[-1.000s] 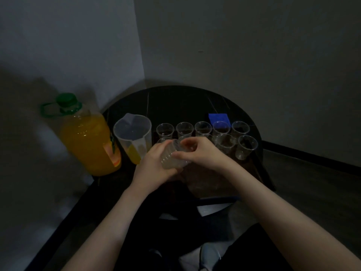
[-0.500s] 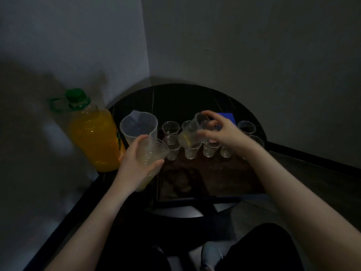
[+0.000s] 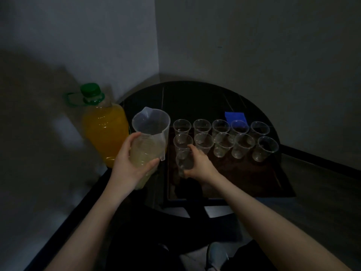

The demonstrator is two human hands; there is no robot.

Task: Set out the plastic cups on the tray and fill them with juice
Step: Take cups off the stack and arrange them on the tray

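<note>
Setting a clear plastic cup down at the near left of the tray, in front of two rows of five.

The right hand has its grip curled round that cup; the left hand grips a nested cup stack beside the jug. These thin cups look light, crushable and easily tipped, so hold mid-wall gently. Juice bottle stands on the bench, capped.

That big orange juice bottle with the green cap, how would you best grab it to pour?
Probably by the green loop handle at the neck of the juice bottle, coming from the left where the loop sticks out. The body looks too wide for fingers to wrap, and the measuring jug crowds its right side. A second hand under the base would likely help.
</note>
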